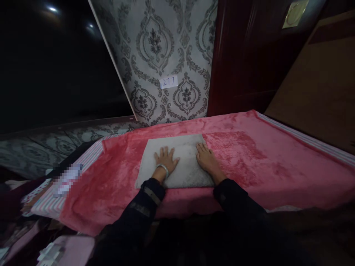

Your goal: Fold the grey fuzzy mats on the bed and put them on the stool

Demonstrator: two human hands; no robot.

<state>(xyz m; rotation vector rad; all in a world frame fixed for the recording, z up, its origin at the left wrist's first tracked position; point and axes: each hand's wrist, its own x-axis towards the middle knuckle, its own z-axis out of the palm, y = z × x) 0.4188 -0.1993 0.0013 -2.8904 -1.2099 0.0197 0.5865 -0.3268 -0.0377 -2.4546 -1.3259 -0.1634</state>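
Observation:
A light grey, plush-looking piece of cloth (183, 173), roughly rectangular, lies flat on a pink fuzzy blanket (288, 166). Pressed flat on its left half is my left hand (165, 162), fingers spread, with a bracelet at the wrist. My right hand (206, 158) rests along the cloth's right edge, fingers stretched out and lying close together. Neither hand grasps anything. Just right of the cloth, a darker red patch marks the blanket's pile.
Behind the blanket stands a patterned wall with a paper label (168, 81) reading 277. A large dark screen (61, 66) leans in at the left. A brown panel (321, 81) rises at the right. Striped fabric (51, 203) and assorted items lie at the lower left.

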